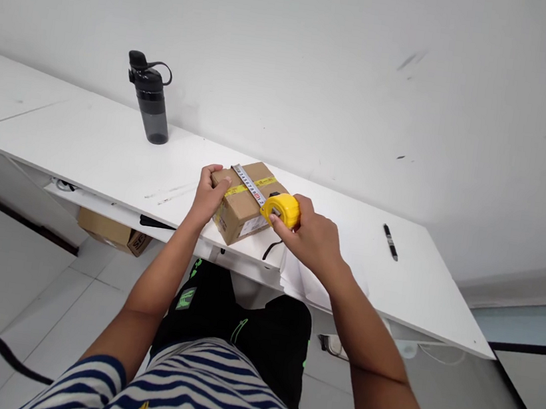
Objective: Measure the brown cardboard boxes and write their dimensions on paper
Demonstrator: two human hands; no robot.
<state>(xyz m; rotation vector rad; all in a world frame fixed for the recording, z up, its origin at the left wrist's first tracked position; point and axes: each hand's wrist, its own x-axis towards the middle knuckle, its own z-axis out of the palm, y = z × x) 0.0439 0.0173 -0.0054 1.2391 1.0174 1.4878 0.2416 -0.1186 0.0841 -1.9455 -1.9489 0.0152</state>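
Note:
A small cardboard box (240, 215) with a yellow tape strip rests on the white table near its front edge. My left hand (210, 195) grips the box's left end, thumb on top and fingers round the far side. In my right hand (312, 233) is a yellow tape measure (282, 210), held at the box's right edge. Its metal blade (249, 184) is drawn out across the top of the box, numbers facing up. A dark wrist strap hangs below the tape measure's case.
A dark water bottle (154, 105) stands at the back left by the wall. White paper sheets (306, 281) lie under my right forearm. A black pen (390, 242) is on the table's right part. Below the tabletop at left sits another cardboard box (103, 228).

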